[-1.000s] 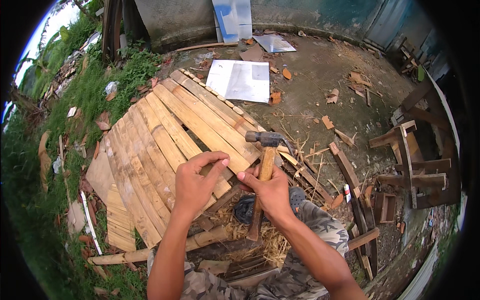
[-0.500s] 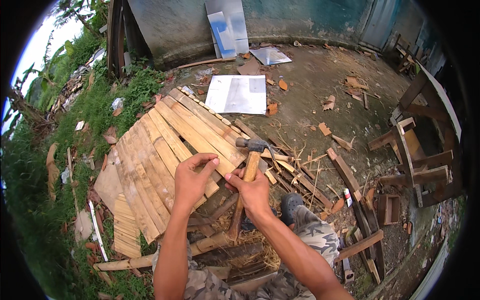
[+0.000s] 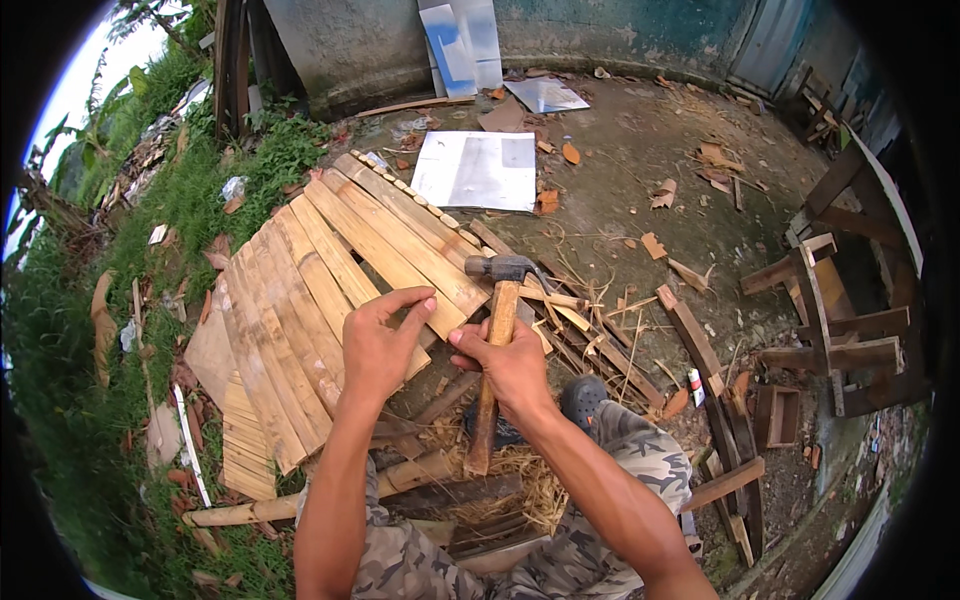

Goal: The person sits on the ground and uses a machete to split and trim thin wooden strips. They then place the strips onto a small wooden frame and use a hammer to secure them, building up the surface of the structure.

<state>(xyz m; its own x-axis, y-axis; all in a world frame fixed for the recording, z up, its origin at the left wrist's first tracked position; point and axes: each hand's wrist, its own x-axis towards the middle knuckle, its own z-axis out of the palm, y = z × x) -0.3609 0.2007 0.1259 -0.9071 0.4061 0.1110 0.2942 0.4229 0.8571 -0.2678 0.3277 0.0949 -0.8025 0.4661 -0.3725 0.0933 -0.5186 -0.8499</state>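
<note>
Hammer raised upright in R hand, slat panel just beyond L fingertips.
R hand (image 3: 512, 368) gripping hammer (image 3: 496, 330) mid-handle, long axis near vertical, head up and away; L hand (image 3: 380, 345) alongside, fingers pinched narrow, whether holding anything can't tell; bamboo slat panel (image 3: 330, 290) under and beyond L, nearer it.

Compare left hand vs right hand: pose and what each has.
The right hand is closed around the wooden handle of the hammer, steel head up; the left hand grips no tool, its fingers pinched together as if on something too small to make out. The left hand sits over the bamboo slat panel; the right hand is just off its edge, above loose splints. Both are bare and close together.
</note>
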